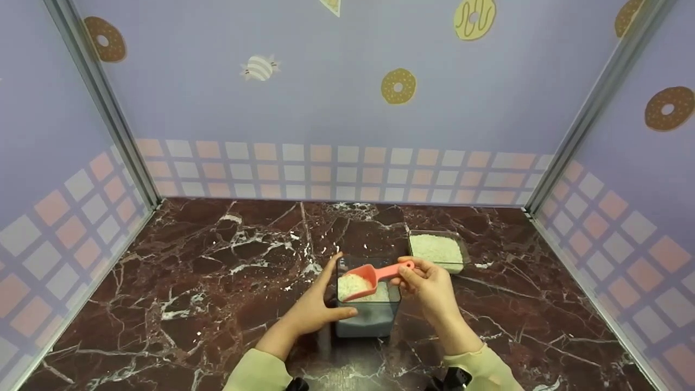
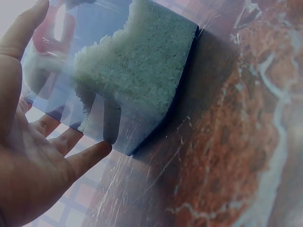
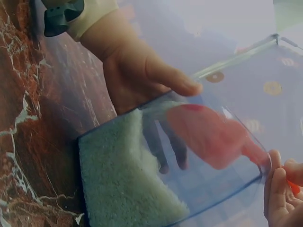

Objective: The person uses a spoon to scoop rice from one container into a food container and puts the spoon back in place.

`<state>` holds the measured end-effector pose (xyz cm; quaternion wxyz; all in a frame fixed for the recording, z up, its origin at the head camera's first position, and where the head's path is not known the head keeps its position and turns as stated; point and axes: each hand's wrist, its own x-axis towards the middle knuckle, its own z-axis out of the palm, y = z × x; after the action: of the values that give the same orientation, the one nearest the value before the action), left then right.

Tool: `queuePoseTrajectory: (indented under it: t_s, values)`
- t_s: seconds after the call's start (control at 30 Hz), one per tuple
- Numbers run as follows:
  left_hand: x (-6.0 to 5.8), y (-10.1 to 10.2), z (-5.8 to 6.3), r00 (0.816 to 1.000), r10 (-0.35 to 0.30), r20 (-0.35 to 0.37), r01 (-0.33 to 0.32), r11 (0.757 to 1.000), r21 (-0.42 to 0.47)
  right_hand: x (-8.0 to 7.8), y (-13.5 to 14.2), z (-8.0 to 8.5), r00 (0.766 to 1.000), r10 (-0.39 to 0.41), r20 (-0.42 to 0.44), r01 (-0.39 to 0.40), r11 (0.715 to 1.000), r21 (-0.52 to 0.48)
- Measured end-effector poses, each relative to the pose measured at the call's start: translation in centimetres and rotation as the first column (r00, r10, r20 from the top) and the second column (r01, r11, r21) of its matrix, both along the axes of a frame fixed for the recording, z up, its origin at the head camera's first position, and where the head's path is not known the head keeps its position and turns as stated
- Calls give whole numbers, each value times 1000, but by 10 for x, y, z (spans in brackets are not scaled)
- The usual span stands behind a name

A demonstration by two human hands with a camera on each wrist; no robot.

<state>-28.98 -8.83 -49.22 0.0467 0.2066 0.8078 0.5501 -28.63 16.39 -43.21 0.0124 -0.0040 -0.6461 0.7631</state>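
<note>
A pink scoop with white rice in its bowl is held inside the mouth of a clear, dark-tinted box. My right hand pinches the end of its handle between thumb and fingers. From the left, my left hand holds the box, thumb along the near wall and fingers at the side. Rice is heaped unevenly inside the box, seen through the wall in the left wrist view. The pink scoop also shows through the plastic in the right wrist view.
A second clear container of rice stands behind my right hand. Scattered white grains lie on the dark red marbled table, mostly left of the box. Patterned panels enclose the back and sides.
</note>
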Motion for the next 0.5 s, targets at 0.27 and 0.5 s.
queuePoseTrajectory:
  t_s: [0.27, 0.5]
  values:
    - [1, 0, 2, 1000, -2, -1, 2, 1000, 1, -11, 10, -7, 996, 25, 85, -18, 996, -84]
    - [3, 1, 3, 1000, 9, 20, -8, 999, -32, -20, 24, -13, 978, 131, 160, -94, 970, -222]
